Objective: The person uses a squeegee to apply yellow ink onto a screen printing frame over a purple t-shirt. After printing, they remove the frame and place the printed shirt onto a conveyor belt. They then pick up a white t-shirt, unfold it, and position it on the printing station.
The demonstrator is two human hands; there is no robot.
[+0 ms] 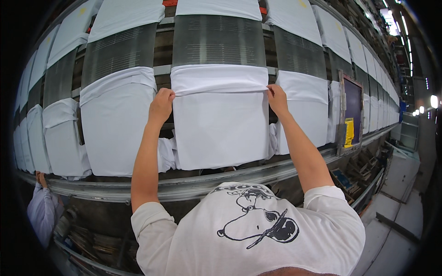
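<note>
A white T-shirt (221, 131) covers the near part of the flat board in front of me, its far edge gathered into a folded band (218, 79). My left hand (161, 106) pinches the left end of that band. At its right end, my right hand (277, 100) has a similar pinch on the cloth. Beyond the band, the board's bare dark surface (218, 41) shows faint pale lines. Bunched white cloth (165, 153) hangs beside the board at its lower left.
More boards carrying white cloth (119, 124) line both sides. To the right, a framed screen (352, 110) leans over the row with a yellow piece on it. A metal rail (193, 186) runs along the near side. Another person's hand (41, 179) touches the rail at far left.
</note>
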